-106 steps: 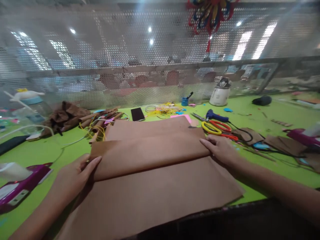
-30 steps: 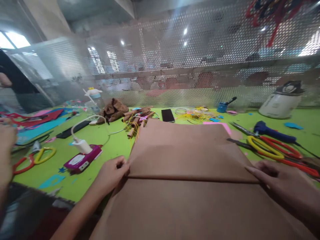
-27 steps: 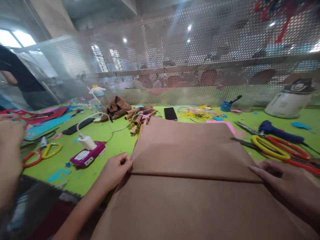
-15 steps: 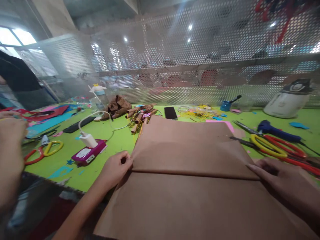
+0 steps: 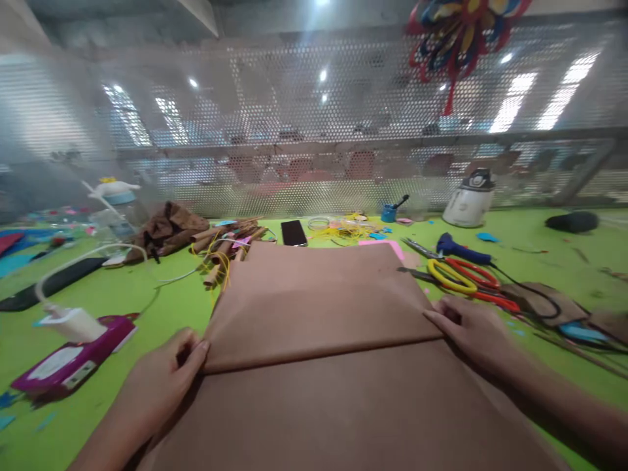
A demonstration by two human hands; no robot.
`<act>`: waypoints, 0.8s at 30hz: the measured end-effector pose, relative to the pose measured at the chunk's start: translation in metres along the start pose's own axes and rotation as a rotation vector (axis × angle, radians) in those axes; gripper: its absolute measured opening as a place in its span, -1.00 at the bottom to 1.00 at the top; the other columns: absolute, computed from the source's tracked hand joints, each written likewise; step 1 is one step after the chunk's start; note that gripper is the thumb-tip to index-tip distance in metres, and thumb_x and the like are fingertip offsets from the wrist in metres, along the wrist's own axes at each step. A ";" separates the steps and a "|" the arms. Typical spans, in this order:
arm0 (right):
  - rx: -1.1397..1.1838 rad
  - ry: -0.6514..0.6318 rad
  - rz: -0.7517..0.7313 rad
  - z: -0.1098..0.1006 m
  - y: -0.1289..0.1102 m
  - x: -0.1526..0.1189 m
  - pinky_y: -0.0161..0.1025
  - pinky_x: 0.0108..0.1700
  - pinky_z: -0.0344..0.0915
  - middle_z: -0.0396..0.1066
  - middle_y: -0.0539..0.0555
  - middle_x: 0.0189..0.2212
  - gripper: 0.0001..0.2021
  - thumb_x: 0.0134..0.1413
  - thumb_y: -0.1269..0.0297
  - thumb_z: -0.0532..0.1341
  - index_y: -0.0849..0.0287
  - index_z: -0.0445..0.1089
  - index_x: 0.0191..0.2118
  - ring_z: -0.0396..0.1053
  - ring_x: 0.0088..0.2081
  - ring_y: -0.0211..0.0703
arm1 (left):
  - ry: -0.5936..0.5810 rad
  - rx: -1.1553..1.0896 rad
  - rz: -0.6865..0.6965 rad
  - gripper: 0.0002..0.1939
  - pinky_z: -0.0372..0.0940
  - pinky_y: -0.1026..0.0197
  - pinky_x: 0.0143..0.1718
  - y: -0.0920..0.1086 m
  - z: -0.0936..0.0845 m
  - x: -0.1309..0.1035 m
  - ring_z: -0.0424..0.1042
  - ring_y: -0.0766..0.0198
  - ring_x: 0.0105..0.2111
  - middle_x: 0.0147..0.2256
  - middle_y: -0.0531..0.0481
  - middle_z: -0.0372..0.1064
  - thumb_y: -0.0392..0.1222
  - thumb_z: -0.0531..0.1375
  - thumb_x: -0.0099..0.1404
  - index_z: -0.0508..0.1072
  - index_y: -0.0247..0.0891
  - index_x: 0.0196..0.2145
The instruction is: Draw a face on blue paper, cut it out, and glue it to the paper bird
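Perforated paneling rose behind a green worktop, where brown paper lay front and center, folded crosswise. A person's left hand pinched the fold's left end and the right hand pinched its right end. Scissors with yellow and red handles rested just beyond the right hand, and a dark-screened phone lay past the paper's far edge.
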State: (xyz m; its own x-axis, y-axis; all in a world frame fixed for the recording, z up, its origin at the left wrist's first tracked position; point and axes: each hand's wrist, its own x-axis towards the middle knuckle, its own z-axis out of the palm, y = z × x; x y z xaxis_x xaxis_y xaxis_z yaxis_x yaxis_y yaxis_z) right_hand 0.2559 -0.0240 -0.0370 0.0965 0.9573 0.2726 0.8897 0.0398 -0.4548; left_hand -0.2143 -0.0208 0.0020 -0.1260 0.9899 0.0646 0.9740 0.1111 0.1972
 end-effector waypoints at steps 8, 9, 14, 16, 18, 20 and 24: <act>-0.046 -0.079 0.061 -0.005 -0.004 0.008 -0.23 -0.41 0.10 0.39 0.02 -0.59 -0.70 0.14 0.13 0.16 0.09 0.22 -0.56 0.33 -0.49 -0.11 | -0.050 0.053 0.005 -0.64 0.20 0.08 -0.38 -0.009 0.006 0.007 0.45 0.03 -0.46 -0.53 0.00 0.44 0.10 -0.19 0.35 0.21 -0.11 -0.43; -0.052 -0.091 0.069 -0.005 -0.004 0.009 -0.23 -0.42 0.09 0.39 0.02 -0.59 -0.70 0.15 0.13 0.16 0.09 0.22 -0.56 0.33 -0.49 -0.11 | -0.040 0.053 0.011 -0.64 0.19 0.10 -0.39 -0.012 0.008 0.008 0.45 0.04 -0.47 -0.54 0.02 0.43 0.11 -0.18 0.35 0.21 -0.11 -0.42; -0.084 -0.139 0.102 -0.009 -0.006 0.011 -0.23 -0.43 0.06 0.39 0.03 -0.59 -0.69 0.15 0.13 0.16 0.09 0.22 -0.57 0.32 -0.49 -0.11 | -0.013 0.047 0.020 -0.65 0.15 0.15 -0.43 -0.020 0.015 0.011 0.41 0.06 -0.51 -0.61 0.08 0.37 0.13 -0.15 0.31 0.21 -0.11 -0.44; -0.094 -0.153 0.116 -0.010 -0.006 0.012 -0.23 -0.43 0.07 0.37 0.03 -0.59 -0.68 0.15 0.12 0.16 0.10 0.22 -0.57 0.31 -0.48 -0.11 | -0.024 0.050 0.013 -0.66 0.15 0.14 -0.42 -0.016 0.013 0.010 0.42 0.05 -0.50 -0.59 0.05 0.38 0.12 -0.14 0.31 0.21 -0.11 -0.44; -0.096 -0.169 0.124 -0.011 -0.007 0.014 -0.24 -0.43 0.07 0.37 0.03 -0.59 -0.68 0.14 0.11 0.15 0.10 0.22 -0.58 0.31 -0.48 -0.11 | -0.043 0.061 -0.001 -0.67 0.17 0.12 -0.39 -0.010 0.009 0.008 0.43 0.04 -0.46 -0.54 0.00 0.42 0.10 -0.14 0.33 0.21 -0.12 -0.43; -0.091 -0.191 0.128 -0.012 -0.007 0.014 -0.24 -0.43 0.07 0.37 0.04 -0.59 -0.68 0.14 0.10 0.15 0.10 0.22 -0.58 0.31 -0.48 -0.10 | -0.057 0.085 -0.027 -0.69 0.17 0.10 -0.36 -0.003 0.004 0.004 0.44 0.02 -0.42 -0.48 -0.05 0.43 0.07 -0.13 0.34 0.22 -0.13 -0.42; -0.107 -0.220 0.135 -0.013 -0.009 0.013 -0.22 -0.43 0.09 0.38 0.06 -0.60 -0.65 0.16 0.13 0.12 0.10 0.19 -0.61 0.36 -0.49 -0.07 | -0.062 0.091 -0.016 -0.74 0.15 0.13 -0.34 0.010 -0.003 -0.002 0.44 0.03 -0.36 -0.44 -0.09 0.42 0.00 -0.09 0.35 0.20 -0.14 -0.43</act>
State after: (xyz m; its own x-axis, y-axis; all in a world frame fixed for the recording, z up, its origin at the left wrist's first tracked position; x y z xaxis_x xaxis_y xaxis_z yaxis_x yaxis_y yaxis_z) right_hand 0.2551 -0.0160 -0.0189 0.1283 0.9915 0.0193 0.9185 -0.1115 -0.3793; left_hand -0.2047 -0.0218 0.0072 -0.1328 0.9911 0.0006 0.9854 0.1319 0.1077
